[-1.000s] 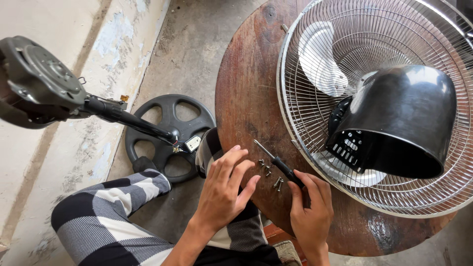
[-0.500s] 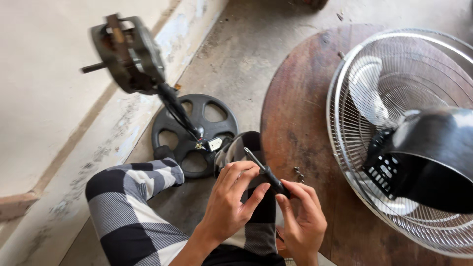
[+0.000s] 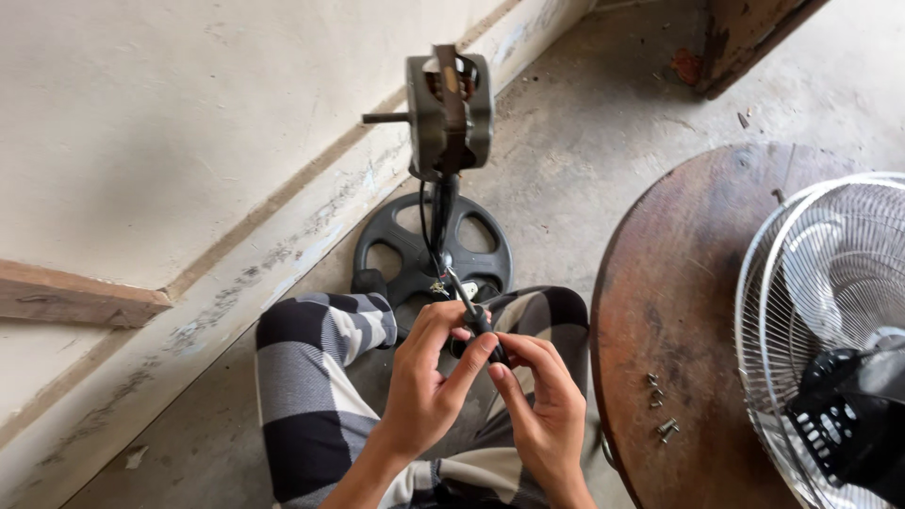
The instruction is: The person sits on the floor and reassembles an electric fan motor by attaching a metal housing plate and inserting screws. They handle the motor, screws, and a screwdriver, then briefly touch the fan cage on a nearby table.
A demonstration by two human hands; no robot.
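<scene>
Fingers (image 3: pixel 468 363) of both hands pinch a screwdriver w/ a black handle, so neither hand is spread: left hand (image 3: pixel 429 377) wraps from the left w/ thumb and forefinger closed round the handle, right hand (image 3: pixel 542 401) comes up from below, its fingertips pressed on the handle's lower end. Screwdriver (image 3: pixel 474 316) sits between the two hands, above the person's lap, shaft angled up and away toward the foot of the fan stand; tip lies near the joint where the pole meets the base (can't tell if it actually touches a screw there, too small). Two-handed grip looks like a way to steady and aim the tool, one hand guiding, the other backing it. Fan stand's round black base (image 3: pixel 434 250) lies flat on the concrete floor just past the knees, by the wall, w/ the bare motor (image 3: pixel 451 113) on top of the pole, shaft stub pointing left, no blade or cover on it. Checked-trouser legs (image 3: pixel 311 368) flank the hands, close to the base, keeping the work within reach. To the right, a round rust-brown desk (image 3: pixel 660 283) carries a few loose screws (image 3: pixel 660 410) near its edge, close to the right hand, prob. parked there so they don't roll off. Wire fan guard (image 3: pixel 811 311) w/ pale blade and black motor cover (image 3: pixel 848 424) rest on the desk further right.
</scene>
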